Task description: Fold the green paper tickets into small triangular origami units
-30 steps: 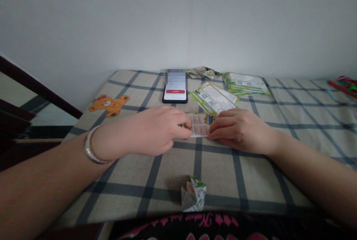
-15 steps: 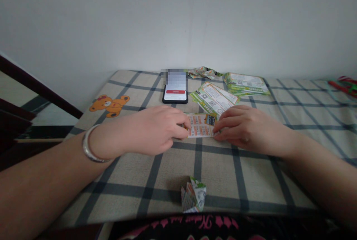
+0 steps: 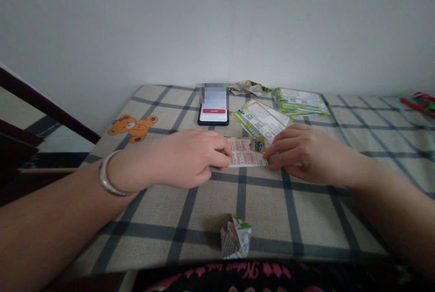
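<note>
A strip of printed paper (image 3: 245,152), white and green with orange blocks of text, lies flat on the cloth between my hands. My left hand (image 3: 188,156) is closed with thumb and fingers at its left end; a silver bangle circles that wrist. At the opposite end, my right hand (image 3: 307,156) has its fingers curled together, the fingertips on the paper's right edge. Just beyond lie several printed leaflets (image 3: 260,120), overlapping. Close to my body stands a small folded paper piece (image 3: 236,237) with pointed flaps, made from similar print.
A phone (image 3: 213,117) with a lit screen lies near the wall. Folded paper pieces (image 3: 249,87) and a stack of leaflets (image 3: 301,102) are to its right. An orange bear figure (image 3: 133,126) is at the left of the checked tablecloth (image 3: 163,233). A red object (image 3: 419,104) sits far right.
My right hand has shifted slightly right and away from me, uncovering more of the paper's right end. My left hand stays nearly in place.
</note>
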{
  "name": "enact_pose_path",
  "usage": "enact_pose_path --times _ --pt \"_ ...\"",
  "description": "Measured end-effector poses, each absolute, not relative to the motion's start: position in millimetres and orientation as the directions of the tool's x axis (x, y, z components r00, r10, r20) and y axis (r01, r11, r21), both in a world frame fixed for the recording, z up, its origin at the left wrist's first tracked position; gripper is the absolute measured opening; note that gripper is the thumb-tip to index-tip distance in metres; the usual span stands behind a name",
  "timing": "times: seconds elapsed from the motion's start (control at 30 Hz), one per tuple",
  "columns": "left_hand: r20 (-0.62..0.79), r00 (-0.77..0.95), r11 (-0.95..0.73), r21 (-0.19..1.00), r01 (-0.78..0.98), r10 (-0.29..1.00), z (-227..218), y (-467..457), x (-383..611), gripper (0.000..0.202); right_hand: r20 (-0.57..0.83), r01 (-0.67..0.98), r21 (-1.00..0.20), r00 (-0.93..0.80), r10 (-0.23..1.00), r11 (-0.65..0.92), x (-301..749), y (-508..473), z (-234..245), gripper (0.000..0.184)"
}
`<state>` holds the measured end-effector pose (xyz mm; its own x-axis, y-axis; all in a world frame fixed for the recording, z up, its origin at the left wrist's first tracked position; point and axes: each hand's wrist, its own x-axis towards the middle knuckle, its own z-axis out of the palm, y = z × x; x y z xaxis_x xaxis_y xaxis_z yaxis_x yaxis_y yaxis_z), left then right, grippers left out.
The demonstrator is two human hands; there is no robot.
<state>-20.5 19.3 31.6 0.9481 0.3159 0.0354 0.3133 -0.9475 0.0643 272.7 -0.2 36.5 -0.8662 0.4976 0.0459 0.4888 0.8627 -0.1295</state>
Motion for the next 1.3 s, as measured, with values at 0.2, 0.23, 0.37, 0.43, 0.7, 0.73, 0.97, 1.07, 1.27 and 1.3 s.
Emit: enact_pose_path --times 0.2,0.23,0.37,0.43,0.7,0.73,0.97,1.07,1.27,1.3 --pt "0.069 0.943 -0.937 0.154 0.313 0.326 29 24 -20 0.023 0.099 0.485 -0.104 -0.864 0.494 0.868 270 1 31 0.021" --pt "0.073 0.941 -0.934 0.169 0.315 0.331 29 25 -20 0.022 0.113 0.490 -0.097 -0.859 0.498 0.866 269 0 29 0.019" --pt "0.086 0.933 -0.928 0.164 0.333 0.350 26 24 -18 0.026 0.215 0.487 -0.034 -0.849 0.482 0.873 260 2 19 0.018" --pt "0.123 0.936 -0.941 0.127 0.314 0.329 21 21 -15 0.032 0.241 0.459 -0.044 -0.857 0.455 0.887 256 3 13 0.023" --pt "0.166 0.918 -0.933 0.060 0.355 0.360 7 11 -3 0.033 0.280 0.389 -0.051 -0.879 0.387 0.920 248 6 1 0.023" --pt "0.161 0.921 -0.935 0.051 0.351 0.354 7 11 -3 0.033 0.278 0.388 -0.047 -0.880 0.385 0.920 248 6 1 0.023" --pt "0.158 0.938 -0.951 0.081 0.298 0.307 14 18 -9 0.033 0.257 0.379 -0.027 -0.892 0.373 0.925 250 3 6 0.019" --pt "0.137 0.943 -0.948 0.134 0.287 0.305 18 20 -12 0.031 0.232 0.391 -0.087 -0.886 0.400 0.916 254 3 10 0.018" --pt "0.140 0.948 -0.947 0.189 0.259 0.287 21 25 -13 0.032 0.195 0.401 -0.237 -0.873 0.448 0.885 258 4 16 0.018" --pt "0.142 0.947 -0.946 0.198 0.257 0.287 21 25 -13 0.032 0.196 0.395 -0.250 -0.873 0.446 0.884 259 5 17 0.017"
